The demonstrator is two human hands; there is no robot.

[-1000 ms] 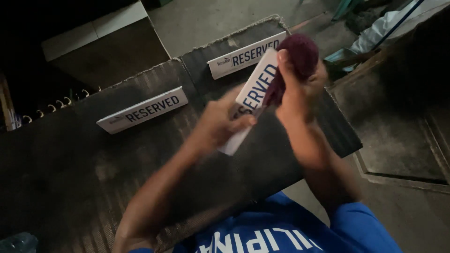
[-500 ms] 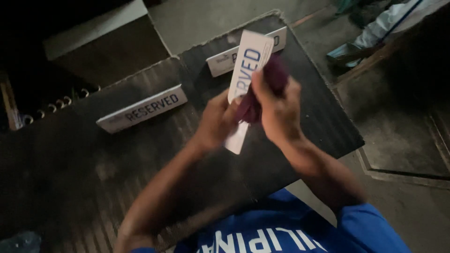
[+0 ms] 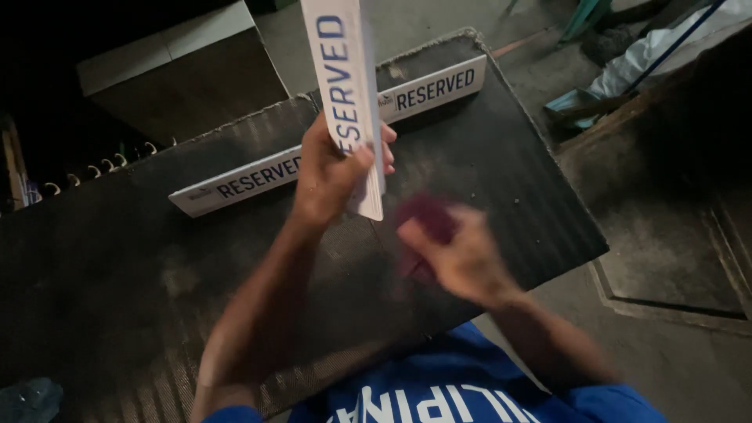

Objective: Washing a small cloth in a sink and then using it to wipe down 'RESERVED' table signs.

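My left hand [image 3: 329, 176] grips the lower end of a long white table sign with blue lettering [image 3: 345, 86] and holds it upright over a dark ridged tabletop [image 3: 157, 282]. My right hand [image 3: 462, 262], blurred by motion, is below and to the right of the sign and holds a dark red cloth [image 3: 423, 219]. The cloth is apart from the sign. Two more white signs lie flat on the table: one [image 3: 235, 182] left of my left hand, one [image 3: 435, 88] behind the raised sign.
The table ends in a right edge [image 3: 583, 235] with a concrete floor [image 3: 674, 235] beyond. A pale box-shaped block [image 3: 180, 78] stands behind the table. Green chair legs and a light bag [image 3: 627, 70] are at the far right.
The right hand with the red cloth has dropped away from the sign, down and to the right. The left hand has raised the sign more upright and nearer the camera.
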